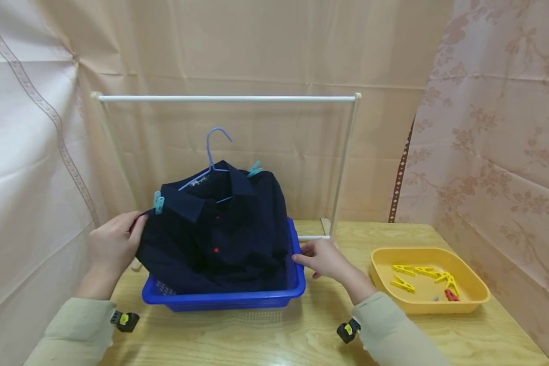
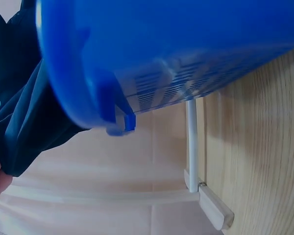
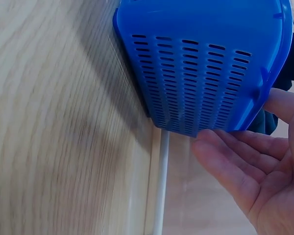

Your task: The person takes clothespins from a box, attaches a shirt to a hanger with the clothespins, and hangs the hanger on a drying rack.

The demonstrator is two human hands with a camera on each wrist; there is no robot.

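A dark navy shirt [image 1: 251, 229] with red buttons lies bunched in a blue plastic basket [image 1: 229, 300]. A blue wire hanger [image 1: 209, 147] sits inside its collar, hook pointing up. One teal clothespin [image 1: 158, 202] is clipped at the left shoulder and another teal clothespin [image 1: 255, 169] at the right one. My left hand [image 1: 119, 244] pinches the shirt's cloth just outside the left clothespin. At the basket's right side, my right hand [image 1: 325, 262] grips the rim; in the right wrist view the thumb is at the rim and the fingers lie against the slotted wall.
Behind the basket stands a white rack [image 1: 229, 98] with a horizontal top bar. To the right on the wooden table [image 1: 320, 325], a yellow tray [image 1: 471, 292] holds several yellow clothespins [image 1: 402, 283] and a red clothespin [image 1: 451, 295]. Curtains [image 1: 256, 46] hang behind and on both sides.
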